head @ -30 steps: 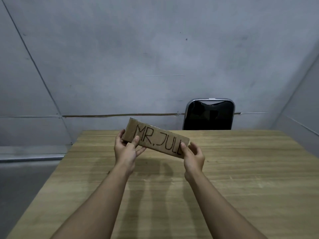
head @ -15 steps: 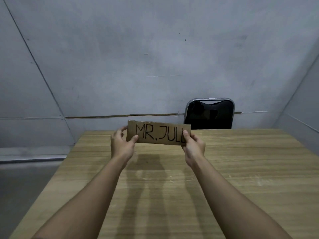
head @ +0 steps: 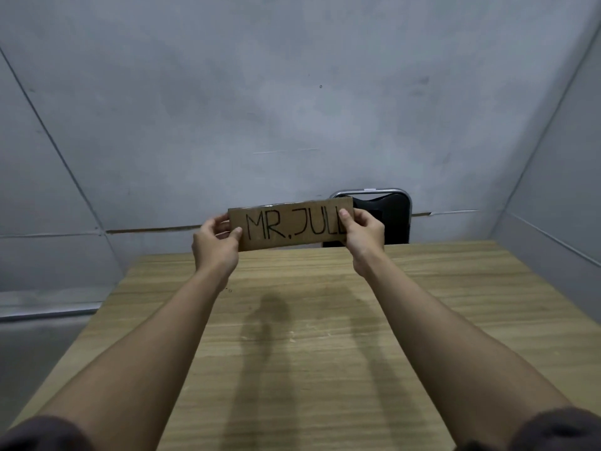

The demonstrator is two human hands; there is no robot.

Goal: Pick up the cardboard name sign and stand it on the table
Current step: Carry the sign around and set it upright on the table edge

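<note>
Brown cardboard name sign, long and flat, held up in the air above the far part of the table, lettered face toward the camera, top edge slightly higher on the right. Black hand-drawn letters reading "MR.JUL", the rest hidden under a thumb. Left end pinched by the left hand, thumb on the front, fingers behind. Right end pinched the same way by the right hand. Both bare forearms stretched forward, dark sleeves at the near corners. Below, well clear of the sign, a pale wood-grain table with faint arm shadows. Beyond the far edge, a black chair with a metal frame, partly behind the sign. Grey wall behind.
</note>
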